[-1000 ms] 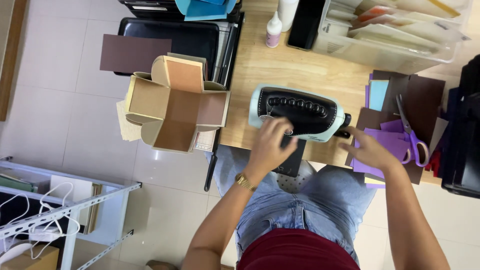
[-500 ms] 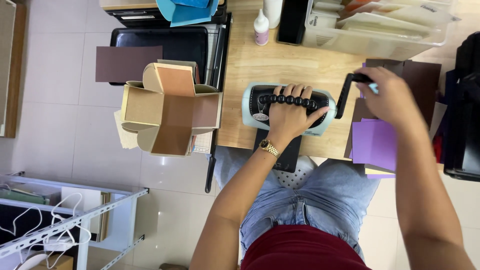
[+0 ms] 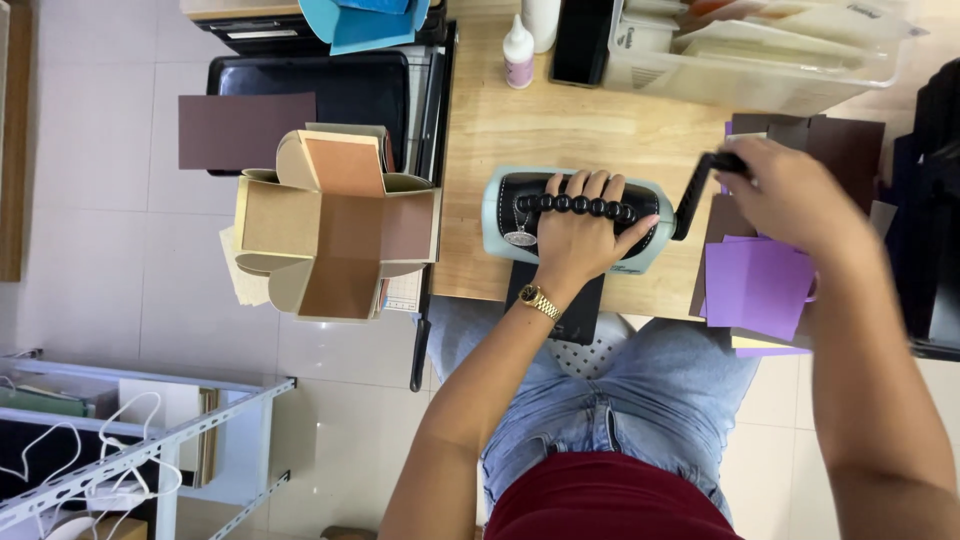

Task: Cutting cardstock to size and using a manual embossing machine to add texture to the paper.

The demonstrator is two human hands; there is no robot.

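Die-cutting machine [image 3: 575, 218] at table's front edge, pinned under flat left hand [image 3: 583, 232], right hand [image 3: 790, 195] closed round crank handle [image 3: 700, 185], dark plate [image 3: 556, 312] seemingly only partway through.

**Hand and arm pose**

I see my left hand [image 3: 582, 232] lying palm down, fingers spread forward and pressing flat, wrist straight, forearm running up from the lower middle. My right hand [image 3: 790, 190] is closed in a fist, knuckles up, forearm extending along the right side.
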